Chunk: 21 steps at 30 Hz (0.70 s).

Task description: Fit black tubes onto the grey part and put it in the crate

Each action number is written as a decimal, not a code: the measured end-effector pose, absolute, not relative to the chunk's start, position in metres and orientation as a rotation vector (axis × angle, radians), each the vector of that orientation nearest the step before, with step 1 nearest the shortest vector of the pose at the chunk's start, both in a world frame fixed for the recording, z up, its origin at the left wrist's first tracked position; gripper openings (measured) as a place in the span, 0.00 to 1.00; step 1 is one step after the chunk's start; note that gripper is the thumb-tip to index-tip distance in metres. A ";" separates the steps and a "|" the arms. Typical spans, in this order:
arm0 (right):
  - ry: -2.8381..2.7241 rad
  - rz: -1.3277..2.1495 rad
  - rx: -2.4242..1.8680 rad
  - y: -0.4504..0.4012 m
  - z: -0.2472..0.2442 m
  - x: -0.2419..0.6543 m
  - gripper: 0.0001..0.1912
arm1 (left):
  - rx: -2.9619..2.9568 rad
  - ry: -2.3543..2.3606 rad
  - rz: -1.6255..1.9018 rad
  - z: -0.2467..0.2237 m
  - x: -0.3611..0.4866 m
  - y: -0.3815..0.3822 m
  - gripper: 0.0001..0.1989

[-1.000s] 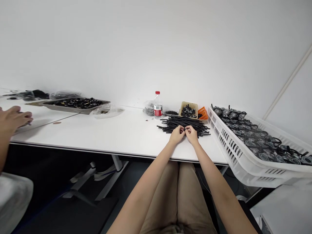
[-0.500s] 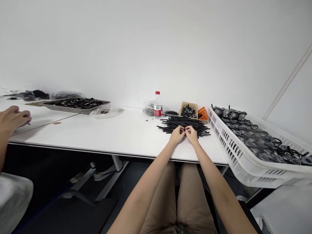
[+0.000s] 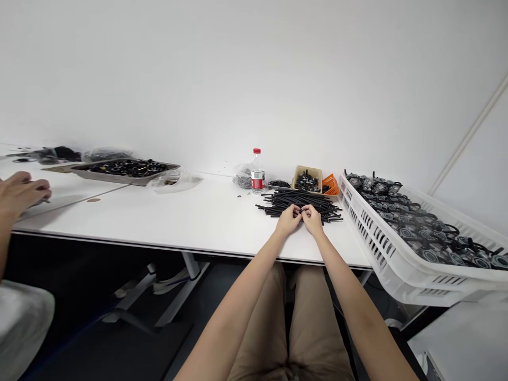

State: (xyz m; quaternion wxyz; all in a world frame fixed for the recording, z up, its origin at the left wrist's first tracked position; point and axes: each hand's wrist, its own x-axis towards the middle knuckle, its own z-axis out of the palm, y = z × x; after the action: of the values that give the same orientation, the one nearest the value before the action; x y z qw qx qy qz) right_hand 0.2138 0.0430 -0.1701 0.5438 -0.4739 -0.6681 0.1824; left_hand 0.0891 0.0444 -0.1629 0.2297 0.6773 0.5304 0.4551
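Observation:
My left hand (image 3: 289, 218) and my right hand (image 3: 312, 219) meet at the near edge of a pile of black tubes (image 3: 293, 198) on the white table. Both are closed, thumbs and fingertips pinched around a small black piece (image 3: 301, 210). Most of that piece is hidden by the fingers, and its kind is too small to make out. Just behind the pile stands a beige bin (image 3: 319, 172) with small black and metal parts in it. An orange basket (image 3: 332, 183) leans beside the bin.
A white crate (image 3: 359, 222) full of metal-and-black assemblies stands at the right. Behind the pile are a red-capped bottle (image 3: 257, 177) and a plastic bag (image 3: 242, 179) of small parts. Further left lie a metal tray (image 3: 119, 179) of black parts and a co-worker's hand (image 3: 24, 194).

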 end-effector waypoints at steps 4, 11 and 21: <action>-1.585 0.430 -1.125 0.044 -0.171 0.214 0.07 | 1.862 1.468 1.255 -0.166 0.090 0.047 0.12; -1.583 0.430 -1.109 0.046 -0.173 0.214 0.08 | 1.871 1.466 1.246 -0.169 0.089 0.050 0.12; -1.585 0.436 -1.110 0.046 -0.173 0.215 0.08 | 1.918 1.416 1.189 -0.169 0.086 0.050 0.13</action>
State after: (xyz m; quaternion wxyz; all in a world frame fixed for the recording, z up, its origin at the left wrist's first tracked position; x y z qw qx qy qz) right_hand 0.2150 0.0456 -0.1729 0.5472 -0.4684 -0.6689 0.1838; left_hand 0.0855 0.0504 -0.1688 0.2364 0.6996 0.5162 0.4337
